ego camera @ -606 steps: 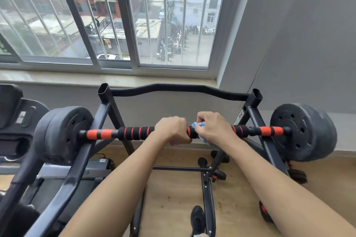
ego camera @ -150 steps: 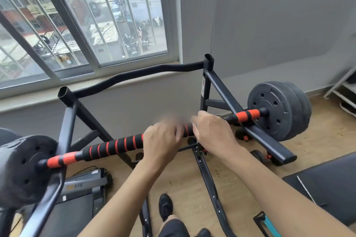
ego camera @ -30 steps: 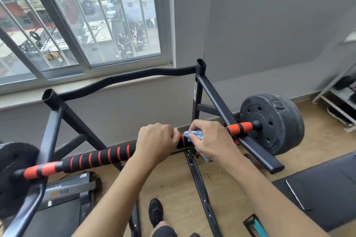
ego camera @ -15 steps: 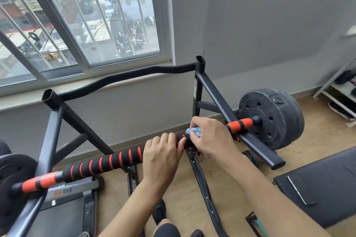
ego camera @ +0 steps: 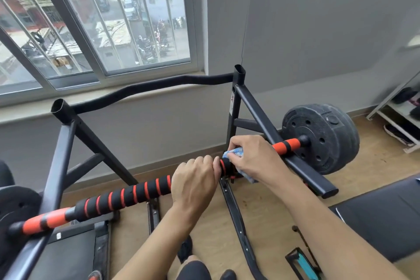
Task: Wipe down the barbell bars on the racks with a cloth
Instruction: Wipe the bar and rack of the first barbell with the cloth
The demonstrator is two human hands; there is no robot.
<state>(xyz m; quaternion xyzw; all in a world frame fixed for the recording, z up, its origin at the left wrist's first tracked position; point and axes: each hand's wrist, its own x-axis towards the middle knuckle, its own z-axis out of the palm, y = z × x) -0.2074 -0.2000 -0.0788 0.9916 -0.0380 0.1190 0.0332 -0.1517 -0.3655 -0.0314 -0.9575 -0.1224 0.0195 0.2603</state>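
- Against the earliest frame, both hands have worked rightward along the barbell bar [ego camera: 127,195]; then they sat mid-span.
- Right hand [ego camera: 254,161] curls round the blue cloth [ego camera: 233,151], clamping it on the bar, just beside the rack arm [ego camera: 306,175].
- Left hand [ego camera: 195,182] grips bare bar, touching the right.
- Bar axis runs lower-left to upper-right. The orange end sleeve [ego camera: 294,143] lies just beyond the right hand, so we judge that hand the nearer.

The right hand [ego camera: 256,161] is covering most of the crumpled blue cloth [ego camera: 234,151]. The left hand [ego camera: 195,182] is hiding part of the black-and-orange foam-padded barbell bar [ego camera: 127,195]. The left frame edge is cropping the round black weight plate [ego camera: 16,200].
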